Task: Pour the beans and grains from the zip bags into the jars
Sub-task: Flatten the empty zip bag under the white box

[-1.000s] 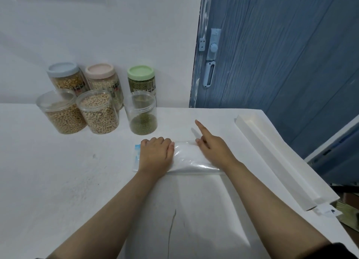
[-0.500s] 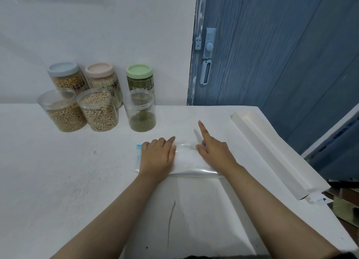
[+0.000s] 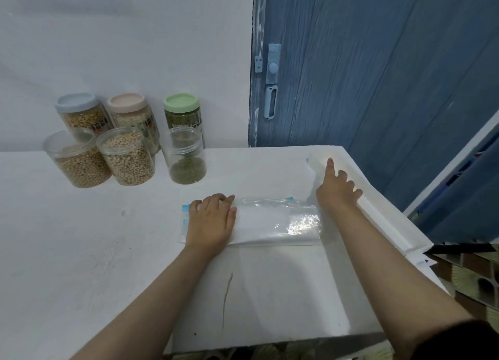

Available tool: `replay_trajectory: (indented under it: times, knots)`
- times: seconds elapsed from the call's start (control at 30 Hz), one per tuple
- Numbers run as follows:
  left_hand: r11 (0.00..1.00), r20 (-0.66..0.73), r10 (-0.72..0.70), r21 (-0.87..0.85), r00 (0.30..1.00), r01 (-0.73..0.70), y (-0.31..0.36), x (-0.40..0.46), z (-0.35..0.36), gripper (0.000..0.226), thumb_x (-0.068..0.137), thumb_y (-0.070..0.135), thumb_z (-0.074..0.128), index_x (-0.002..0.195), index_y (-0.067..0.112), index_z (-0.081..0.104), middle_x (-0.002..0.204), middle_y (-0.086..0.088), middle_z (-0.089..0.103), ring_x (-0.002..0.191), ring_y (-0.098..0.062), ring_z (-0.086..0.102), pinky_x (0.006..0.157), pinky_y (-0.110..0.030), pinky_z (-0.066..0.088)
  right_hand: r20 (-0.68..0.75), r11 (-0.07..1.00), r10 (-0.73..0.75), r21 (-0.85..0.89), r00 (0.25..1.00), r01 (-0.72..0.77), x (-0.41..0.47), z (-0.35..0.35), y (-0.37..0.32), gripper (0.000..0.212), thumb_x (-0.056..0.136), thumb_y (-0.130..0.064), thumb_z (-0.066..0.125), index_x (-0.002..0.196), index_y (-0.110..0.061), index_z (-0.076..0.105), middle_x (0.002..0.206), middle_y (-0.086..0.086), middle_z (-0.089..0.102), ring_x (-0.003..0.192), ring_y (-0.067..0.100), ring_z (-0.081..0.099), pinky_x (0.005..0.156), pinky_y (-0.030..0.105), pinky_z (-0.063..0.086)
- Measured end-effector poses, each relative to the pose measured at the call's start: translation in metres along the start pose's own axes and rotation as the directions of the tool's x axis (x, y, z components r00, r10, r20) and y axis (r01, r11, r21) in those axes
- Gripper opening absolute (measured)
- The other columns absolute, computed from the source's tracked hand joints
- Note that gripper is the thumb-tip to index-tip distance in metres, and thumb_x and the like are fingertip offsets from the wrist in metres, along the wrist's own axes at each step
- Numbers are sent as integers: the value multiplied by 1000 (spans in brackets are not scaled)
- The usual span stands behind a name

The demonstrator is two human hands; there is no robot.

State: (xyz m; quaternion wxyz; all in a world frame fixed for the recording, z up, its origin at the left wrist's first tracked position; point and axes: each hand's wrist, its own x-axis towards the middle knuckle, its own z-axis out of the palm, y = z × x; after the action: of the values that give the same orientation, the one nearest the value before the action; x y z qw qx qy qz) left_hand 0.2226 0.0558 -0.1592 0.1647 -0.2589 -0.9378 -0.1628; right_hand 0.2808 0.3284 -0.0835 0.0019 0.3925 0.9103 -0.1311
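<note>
An empty clear zip bag [image 3: 272,221] with blue corners lies flat on the white table [image 3: 81,251]. My left hand [image 3: 212,220] presses flat on its left end. My right hand [image 3: 336,188] is at the bag's right end, fingers spread, index finger pointing away. Three open jars stand at the back left: one with tan beans [image 3: 77,161], one with pale grains [image 3: 127,158], one with a low layer of green beans [image 3: 186,159].
Three lidded jars stand behind the open ones by the wall: blue lid [image 3: 78,111], pink lid [image 3: 129,108], green lid [image 3: 182,111]. A long white tray [image 3: 378,205] lies along the table's right edge. A blue door [image 3: 378,62] stands behind.
My right hand has slid right along the bag from its middle to its right end. The left hand stays on the left end.
</note>
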Motion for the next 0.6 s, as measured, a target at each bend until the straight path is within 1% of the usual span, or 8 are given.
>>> replay_trajectory:
  times: [0.13, 0.2, 0.27, 0.3, 0.37, 0.43, 0.5, 0.6]
  knots:
    - [1000, 47, -8, 25, 999, 7, 2, 0, -5, 62, 97, 45, 15, 134, 23, 59, 114, 3, 63, 103, -23, 58, 98, -45, 35, 11, 992, -104, 77, 995, 102, 13, 4, 0, 83, 95, -4, 42, 159, -34, -2, 134, 11, 50, 119, 33, 49, 100, 44, 39]
    - [999, 63, -16, 32, 998, 14, 3, 0, -7, 64, 97, 46, 12, 136, 24, 57, 114, 3, 62, 103, -22, 56, 98, -44, 34, 34, 943, -198, 280, 980, 181, 19, 1, -3, 78, 97, -3, 37, 159, -35, 3, 135, 10, 54, 119, 34, 52, 103, 41, 40]
    - [999, 75, -25, 36, 997, 22, 3, 0, -9, 65, 96, 47, 10, 138, 25, 54, 115, 4, 60, 105, -21, 54, 99, -44, 32, 67, 842, -282, 496, 957, 213, 21, -4, -12, 65, 104, -12, 35, 159, -33, 8, 138, 10, 56, 125, 31, 50, 103, 31, 35]
    - [999, 82, -26, 37, 996, 23, 3, 0, -9, 65, 96, 47, 9, 139, 25, 53, 116, 4, 59, 106, -21, 53, 100, -43, 31, 97, 810, -325, 543, 941, 224, 21, -7, -19, 61, 106, -18, 35, 159, -32, 9, 139, 9, 58, 130, 29, 47, 102, 27, 33]
    - [999, 88, -28, 33, 996, 25, 3, 0, -11, 67, 96, 48, 8, 140, 26, 52, 118, 4, 58, 109, -20, 51, 101, -43, 30, 181, 798, -400, 550, 898, 245, 18, -10, -37, 60, 108, -27, 36, 160, -31, 7, 144, 7, 55, 139, 27, 40, 104, 27, 29]
    - [999, 89, -35, 19, 995, 33, 3, 0, -13, 67, 95, 48, 8, 141, 27, 52, 119, 5, 58, 111, -18, 50, 102, -42, 28, 264, 823, -449, 493, 854, 281, 14, -9, -53, 62, 108, -33, 37, 160, -31, 3, 156, 8, 40, 145, 27, 32, 111, 29, 26]
    - [999, 87, -42, 4, 995, 42, 4, -1, -13, 66, 95, 48, 9, 141, 26, 52, 115, 5, 60, 110, -18, 50, 102, -42, 28, 321, 837, -489, 434, 811, 333, 9, -6, -65, 65, 108, -32, 37, 159, -31, -1, 162, 9, 29, 147, 28, 30, 114, 29, 24]
    - [999, 65, -38, 3, 997, 38, 4, 0, -12, 63, 97, 45, 13, 138, 25, 56, 107, 4, 62, 107, -20, 53, 100, -43, 29, 357, 828, -535, 403, 766, 391, -1, -2, -84, 65, 108, -34, 35, 159, -30, -5, 164, 8, 23, 149, 28, 27, 115, 30, 23]
